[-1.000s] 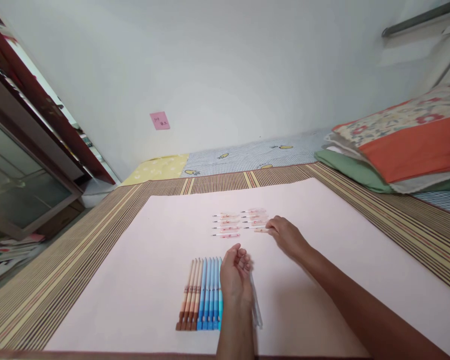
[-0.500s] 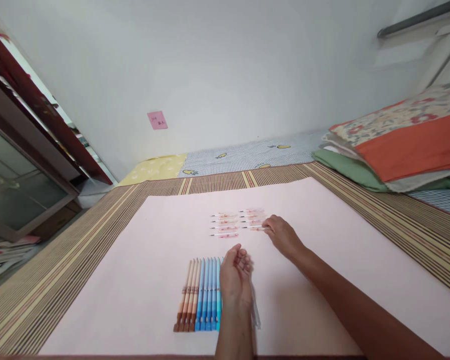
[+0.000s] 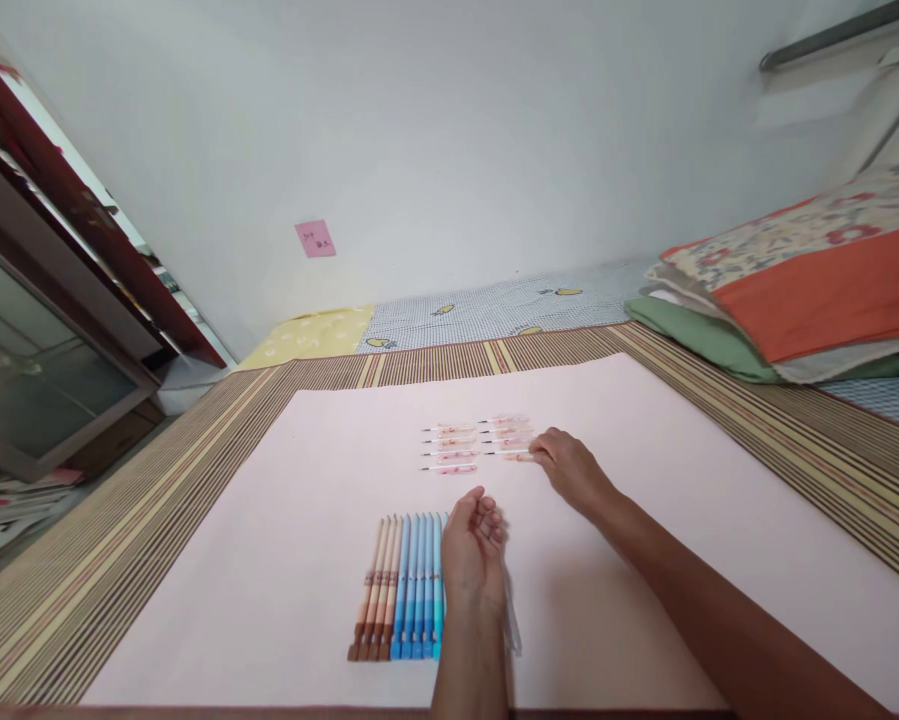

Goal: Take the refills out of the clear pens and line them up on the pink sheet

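Note:
My left hand (image 3: 473, 548) rests with curled fingers at the right end of a row of several brown and blue pen barrels (image 3: 402, 586) on a pale pink sheet (image 3: 299, 520). A clear pen part (image 3: 510, 620) shows just right of that wrist; whether the hand grips it I cannot make out. My right hand (image 3: 571, 470) reaches further out, its fingertips pinched at the right end of the nearest piece among two columns of small pink clear pen refills (image 3: 477, 444).
The pink sheet lies on a striped woven mat (image 3: 156, 480) over a bed. Folded quilts and a pillow (image 3: 809, 280) are stacked at the right. A glass-fronted cabinet (image 3: 36, 330) stands at the left. A pink sticky note (image 3: 315, 239) is on the wall.
My right hand has shifted slightly at the near right refill. The left hand has stayed at the pen barrels.

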Action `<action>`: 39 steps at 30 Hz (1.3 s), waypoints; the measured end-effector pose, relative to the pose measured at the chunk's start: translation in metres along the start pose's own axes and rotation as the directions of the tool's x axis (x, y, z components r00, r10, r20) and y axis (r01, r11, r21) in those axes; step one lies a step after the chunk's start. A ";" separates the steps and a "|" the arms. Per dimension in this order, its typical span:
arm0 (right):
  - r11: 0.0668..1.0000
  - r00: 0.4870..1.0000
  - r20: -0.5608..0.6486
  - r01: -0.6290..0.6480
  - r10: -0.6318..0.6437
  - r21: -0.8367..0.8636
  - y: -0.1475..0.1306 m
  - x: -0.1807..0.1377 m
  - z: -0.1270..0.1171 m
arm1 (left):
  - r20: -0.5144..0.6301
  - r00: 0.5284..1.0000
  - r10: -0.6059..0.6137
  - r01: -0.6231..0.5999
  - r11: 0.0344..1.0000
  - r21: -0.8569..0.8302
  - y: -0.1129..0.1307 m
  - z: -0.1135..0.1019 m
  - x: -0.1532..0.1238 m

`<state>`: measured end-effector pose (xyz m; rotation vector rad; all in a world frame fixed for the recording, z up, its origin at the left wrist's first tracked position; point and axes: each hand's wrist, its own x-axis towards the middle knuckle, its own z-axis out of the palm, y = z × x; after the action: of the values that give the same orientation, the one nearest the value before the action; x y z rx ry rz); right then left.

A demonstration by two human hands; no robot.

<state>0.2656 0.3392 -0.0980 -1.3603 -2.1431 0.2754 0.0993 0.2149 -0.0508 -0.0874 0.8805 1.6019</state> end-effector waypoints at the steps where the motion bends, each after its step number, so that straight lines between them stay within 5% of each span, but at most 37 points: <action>1: 1.000 1.000 -0.015 -0.001 0.001 -0.006 0.000 0.000 -0.001 | -0.001 1.000 -0.002 0.002 1.000 -0.001 0.000 0.001 0.000; 22: 0.931 0.991 0.010 0.126 -0.131 -0.344 -0.009 0.001 0.007 | -0.002 0.999 -0.041 0.041 0.999 -0.014 -0.001 0.003 -0.002; 39: 0.938 0.970 -0.082 0.195 -0.227 -0.287 -0.014 -0.004 0.012 | 0.010 1.000 -0.017 0.017 0.999 0.028 -0.004 0.003 0.000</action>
<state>0.2499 0.3309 -0.1026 -1.2420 -2.2683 -0.1918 0.1041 0.2162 -0.0510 -0.0669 0.8920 1.5724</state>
